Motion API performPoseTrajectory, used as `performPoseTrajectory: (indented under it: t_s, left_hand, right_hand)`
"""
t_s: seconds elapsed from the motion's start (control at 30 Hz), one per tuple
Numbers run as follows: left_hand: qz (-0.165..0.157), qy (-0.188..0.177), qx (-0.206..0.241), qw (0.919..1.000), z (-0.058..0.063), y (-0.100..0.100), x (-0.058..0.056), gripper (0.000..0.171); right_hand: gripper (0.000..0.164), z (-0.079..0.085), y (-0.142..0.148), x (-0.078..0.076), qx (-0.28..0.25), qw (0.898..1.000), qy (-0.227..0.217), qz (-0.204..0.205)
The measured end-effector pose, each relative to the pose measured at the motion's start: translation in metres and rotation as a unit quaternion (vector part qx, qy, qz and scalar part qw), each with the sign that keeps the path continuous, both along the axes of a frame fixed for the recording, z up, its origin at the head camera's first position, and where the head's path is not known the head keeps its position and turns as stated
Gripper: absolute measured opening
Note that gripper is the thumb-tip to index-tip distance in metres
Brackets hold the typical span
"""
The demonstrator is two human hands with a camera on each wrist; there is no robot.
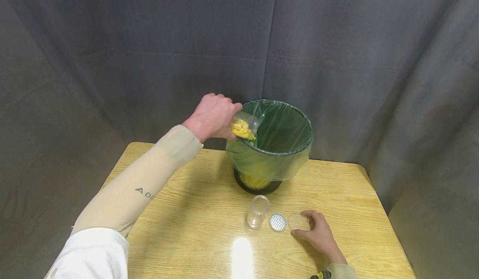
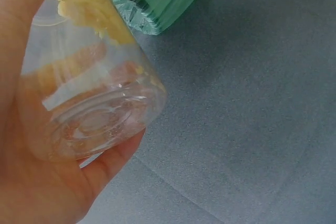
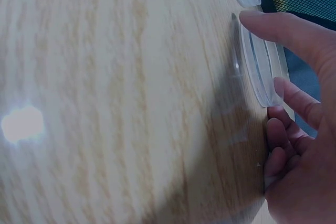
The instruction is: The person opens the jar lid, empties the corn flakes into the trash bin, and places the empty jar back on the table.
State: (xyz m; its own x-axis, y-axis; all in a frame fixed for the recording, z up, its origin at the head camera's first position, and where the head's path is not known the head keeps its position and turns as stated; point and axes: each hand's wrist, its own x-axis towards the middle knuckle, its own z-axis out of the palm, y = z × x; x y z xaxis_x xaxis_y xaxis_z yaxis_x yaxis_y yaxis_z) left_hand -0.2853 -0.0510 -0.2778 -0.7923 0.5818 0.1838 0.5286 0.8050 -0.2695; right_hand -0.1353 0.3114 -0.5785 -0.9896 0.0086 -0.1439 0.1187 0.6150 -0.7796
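My left hand (image 1: 214,116) grips a clear plastic jar (image 1: 250,119) tipped on its side at the left rim of a waste bin lined with a green bag (image 1: 275,166). Crumpled yellow pieces (image 1: 241,127) lie in the jar toward its mouth, which points into the bin. In the left wrist view, fingers wrap around the jar near its base (image 2: 100,121). Low on the right, my right hand (image 1: 319,234) pinches the edge of a clear round lid (image 1: 298,222) at the tabletop. Thumb and fingers sit at opposite sides of that lid (image 3: 255,64) in the right wrist view.
An uncovered clear jar (image 1: 258,212) stands in front of the bin. Beside it, a round disc with a grey-and-white pattern (image 1: 277,222) lies on the wooden table (image 1: 202,229). Grey curtains (image 1: 168,62) hang behind and along both sides.
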Motion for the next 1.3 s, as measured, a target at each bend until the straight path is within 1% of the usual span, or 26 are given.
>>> performPoseTrajectory:
  t_s: [0.1,0.27,0.67,0.87,0.97,1.17,1.3]
  left_hand:
    - [0.000,0.002,-0.006,1.0000,-0.0001,0.0003,-0.0005,0.063]
    - [0.005,-0.005,-0.011,0.9999,0.0006,0.0005,0.0002,0.065]
    - [0.005,-0.006,-0.013,0.9999,0.0007,0.0012,0.0003,0.067]
    - [0.006,0.005,-0.037,0.9993,0.0018,0.0041,0.0005,0.075]
    - [0.005,0.012,-0.047,0.9988,0.0020,0.0055,0.0013,0.075]
    - [0.001,0.023,-0.050,0.9985,0.0014,0.0071,0.0024,0.073]
    - [0.001,0.024,-0.048,0.9985,0.0009,0.0072,0.0027,0.073]
  right_hand:
    - [0.073,0.0000,-0.0004,-0.0001,-0.001,1.000,-0.001,-0.003]
    - [0.072,-0.0002,-0.0006,0.0001,-0.006,1.000,-0.005,-0.008]
    - [0.073,0.0010,0.0000,0.0009,-0.011,1.000,-0.007,-0.006]
    - [0.073,0.0006,0.0015,0.0009,-0.012,1.000,-0.005,-0.003]
    - [0.073,0.0003,0.0020,0.0010,-0.015,1.000,-0.005,-0.002]
    - [0.073,-0.0004,0.0021,0.0014,-0.014,1.000,-0.006,-0.002]
    - [0.073,-0.0003,0.0018,0.0015,-0.021,1.000,-0.007,-0.003]
